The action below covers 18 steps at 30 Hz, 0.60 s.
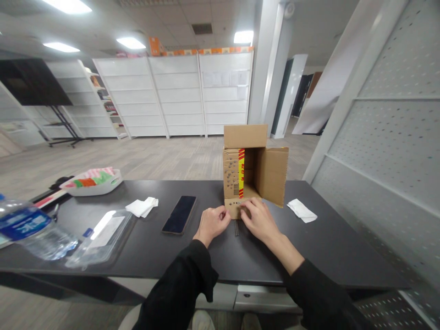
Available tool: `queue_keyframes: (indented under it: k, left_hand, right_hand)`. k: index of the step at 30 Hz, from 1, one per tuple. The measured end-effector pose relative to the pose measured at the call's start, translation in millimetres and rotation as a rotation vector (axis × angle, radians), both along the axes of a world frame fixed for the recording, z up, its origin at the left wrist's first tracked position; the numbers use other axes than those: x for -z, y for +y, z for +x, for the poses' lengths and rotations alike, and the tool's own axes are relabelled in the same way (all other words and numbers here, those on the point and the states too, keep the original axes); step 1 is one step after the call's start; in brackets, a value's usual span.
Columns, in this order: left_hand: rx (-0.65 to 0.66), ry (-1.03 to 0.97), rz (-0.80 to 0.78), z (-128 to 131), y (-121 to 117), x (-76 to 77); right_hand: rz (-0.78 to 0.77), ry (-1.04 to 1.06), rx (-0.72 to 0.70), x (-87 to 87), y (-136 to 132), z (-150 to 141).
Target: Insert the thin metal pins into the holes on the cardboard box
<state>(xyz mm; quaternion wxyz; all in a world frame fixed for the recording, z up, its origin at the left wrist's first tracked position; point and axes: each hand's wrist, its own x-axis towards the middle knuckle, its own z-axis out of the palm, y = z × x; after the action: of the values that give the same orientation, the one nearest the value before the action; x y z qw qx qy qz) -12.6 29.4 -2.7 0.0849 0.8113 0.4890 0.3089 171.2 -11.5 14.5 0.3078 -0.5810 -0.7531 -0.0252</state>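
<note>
An upright cardboard box point(231, 174) stands at the table's far side, its front partly open and a lower flap point(234, 211) hanging toward me. Small dark and metallic dots mark its front and flap; too small to tell what they are. My left hand point(213, 223) is closed in a pinch at the flap's left edge; what lies between its fingertips is hidden. At the flap's right side is my right hand point(260, 219), fingers bent and tips at the flap, with a gap between thumb and forefinger. Thin metal rods point(236, 228) lie below the flap.
Left on the dark table point(254, 261) are a phone point(179, 215), white tissue point(142, 207), a clear plastic case point(103, 238), a water bottle point(34, 229) and a white basket point(103, 189). Another tissue point(302, 211) lies right, near a perforated panel point(388, 137).
</note>
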Motion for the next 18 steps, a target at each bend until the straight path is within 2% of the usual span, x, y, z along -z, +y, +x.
queue_keyframes:
  k: [4,8,18]
  left_hand:
    - [0.001,0.007,0.002,0.1,1.0,-0.3]
    - [0.005,0.008,-0.003,-0.2,1.4,-0.6]
    - [0.006,-0.002,0.005,0.1,0.7,-1.8]
  right_hand:
    - [0.032,-0.017,0.023,-3.6,13.1,-4.9]
    - [0.064,-0.028,0.078,1.3,22.5,-9.7]
    - [0.063,-0.055,0.126,11.6,28.0,-12.6]
